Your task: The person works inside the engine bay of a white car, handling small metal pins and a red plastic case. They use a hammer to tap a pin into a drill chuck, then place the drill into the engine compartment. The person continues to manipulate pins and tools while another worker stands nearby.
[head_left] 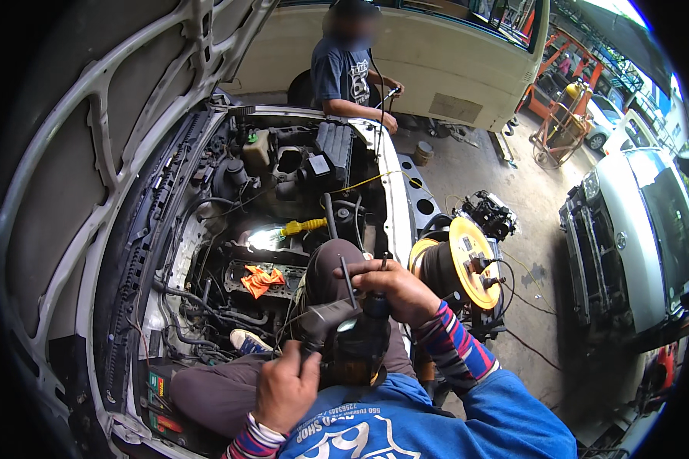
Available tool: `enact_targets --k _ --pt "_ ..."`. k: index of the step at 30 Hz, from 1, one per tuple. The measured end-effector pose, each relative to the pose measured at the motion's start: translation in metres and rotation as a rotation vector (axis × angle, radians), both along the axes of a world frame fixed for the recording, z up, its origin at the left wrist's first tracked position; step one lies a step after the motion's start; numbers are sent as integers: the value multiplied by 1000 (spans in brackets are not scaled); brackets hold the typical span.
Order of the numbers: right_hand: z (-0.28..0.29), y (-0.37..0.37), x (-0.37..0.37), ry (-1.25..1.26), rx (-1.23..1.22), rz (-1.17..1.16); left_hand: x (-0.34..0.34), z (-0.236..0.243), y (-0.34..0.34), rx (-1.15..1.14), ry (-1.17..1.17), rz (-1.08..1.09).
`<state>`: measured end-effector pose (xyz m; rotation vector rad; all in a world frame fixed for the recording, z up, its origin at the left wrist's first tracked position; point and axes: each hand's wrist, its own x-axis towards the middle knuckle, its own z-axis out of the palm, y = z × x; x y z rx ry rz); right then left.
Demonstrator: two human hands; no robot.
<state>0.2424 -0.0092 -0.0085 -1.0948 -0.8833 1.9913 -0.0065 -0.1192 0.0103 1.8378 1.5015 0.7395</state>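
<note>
A dark power tool that looks like a drill (pixel 352 353) rests upright in front of my body, its narrow end pointing away from me. My left hand (pixel 285 389) is closed round its dark handle (pixel 315 325). Up at the narrow end, the fingers of my right hand (pixel 402 292) are wrapped round the front of the tool. A thin grey rod (pixel 347 281) sticks up beside my right fingertips; whether they pinch it I cannot tell. Beyond my knees, an orange cloth (pixel 262 281) lies on the exposed engine block (pixel 288 277).
I sit over the engine bay beneath a raised hood (pixel 61 222). A lit yellow work light (pixel 302 226) lies there. To my right are a yellow cable reel (pixel 471 260), a removed engine (pixel 488 216) and a white vehicle (pixel 628 237). Another person (pixel 352 73) leans at the fender.
</note>
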Motion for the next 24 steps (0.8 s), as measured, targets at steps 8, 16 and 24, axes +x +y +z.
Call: enact_targets --k 8,16,24 --pt "0 -1 -1 75 50 1 0 5 -13 444 -309 50" --pt "-1 -1 -5 20 23 -6 -8 -2 -9 326 -282 188" --pt "-11 9 -2 1 49 -74 -5 -13 12 60 -62 99"
